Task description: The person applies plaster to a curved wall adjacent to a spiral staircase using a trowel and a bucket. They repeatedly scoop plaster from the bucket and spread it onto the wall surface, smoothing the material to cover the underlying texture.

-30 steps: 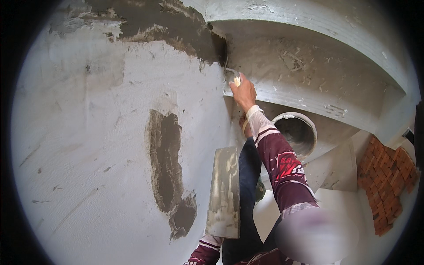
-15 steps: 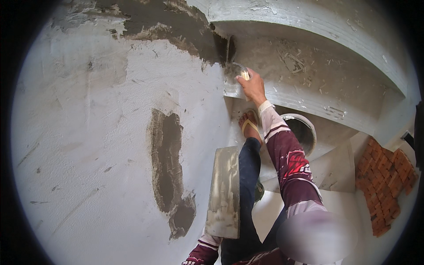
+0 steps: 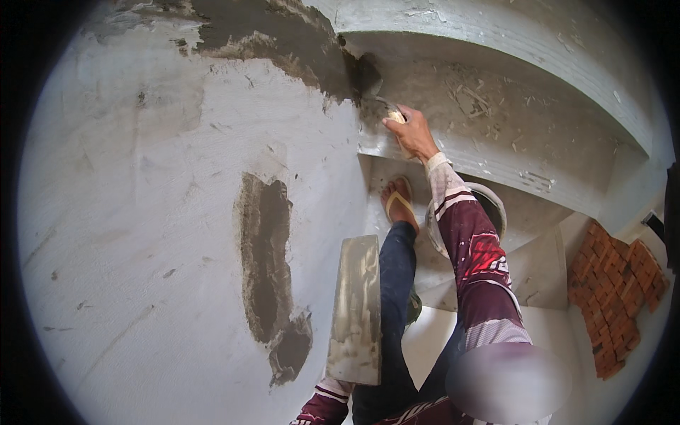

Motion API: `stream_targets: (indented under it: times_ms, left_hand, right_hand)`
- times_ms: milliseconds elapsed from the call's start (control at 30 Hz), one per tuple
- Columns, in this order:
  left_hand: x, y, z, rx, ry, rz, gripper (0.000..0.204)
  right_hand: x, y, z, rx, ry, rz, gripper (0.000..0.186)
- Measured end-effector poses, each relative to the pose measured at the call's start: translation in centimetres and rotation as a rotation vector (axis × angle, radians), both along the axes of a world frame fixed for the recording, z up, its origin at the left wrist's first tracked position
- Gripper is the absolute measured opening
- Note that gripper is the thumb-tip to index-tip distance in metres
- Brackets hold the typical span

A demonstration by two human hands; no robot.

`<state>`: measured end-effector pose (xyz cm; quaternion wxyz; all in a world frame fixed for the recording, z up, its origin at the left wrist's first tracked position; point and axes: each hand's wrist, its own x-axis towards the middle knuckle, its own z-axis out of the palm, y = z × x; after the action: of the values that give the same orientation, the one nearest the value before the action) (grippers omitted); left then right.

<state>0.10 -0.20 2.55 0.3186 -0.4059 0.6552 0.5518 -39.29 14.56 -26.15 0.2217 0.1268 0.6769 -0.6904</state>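
Observation:
My right hand (image 3: pixel 414 133) is closed around the pale handle of a small trowel (image 3: pixel 386 105), whose metal end is at the corner where a concrete step (image 3: pixel 510 106) meets the white wall (image 3: pixel 142 234). Dark wet mortar (image 3: pixel 363 74) lies in that corner and along the upper wall. My left hand is hidden under a long, mortar-smeared board (image 3: pixel 354 304) held upright in the view at lower centre, with my left sleeve (image 3: pixel 326 405) showing below it. A separate patch of wet mortar (image 3: pixel 265 262) is on the wall left of the board.
A bucket (image 3: pixel 497 212) stands on a lower step, partly behind my right forearm. My sandalled foot (image 3: pixel 397 198) is beside it. A heap of red bricks (image 3: pixel 616 297) lies at far right. The curved edge of the upper step (image 3: pixel 496 35) crosses the top.
My right hand and trowel have shifted right from the wall's edge, and the dark mortar in the corner now spreads further onto the step. The board has barely moved.

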Motion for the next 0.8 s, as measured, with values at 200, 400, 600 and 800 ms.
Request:
stream_targets:
  times_ms: [200,400,600,800]
  left_hand:
    - [-2.8,1.4,1.5,0.316,-0.060,0.748,0.044]
    - [-3.8,2.1,2.5,0.182,-0.090,0.394,0.043]
    - [-5.3,3.4,2.8,-0.191,0.034,-0.435,0.041]
    - [-5.4,3.4,2.6,-0.355,0.097,-0.723,0.043]
  right_hand:
    - [1.7,0.4,3.0,-0.039,0.076,-0.048,0.043]
    - [3.4,-0.1,0.0,-0.030,-0.056,-0.160,0.047]
    - [4.6,-0.7,-1.4,0.069,-0.091,-0.083,0.049]
    - [8.4,-2.1,-1.5,0.049,-0.144,-0.086,0.049]
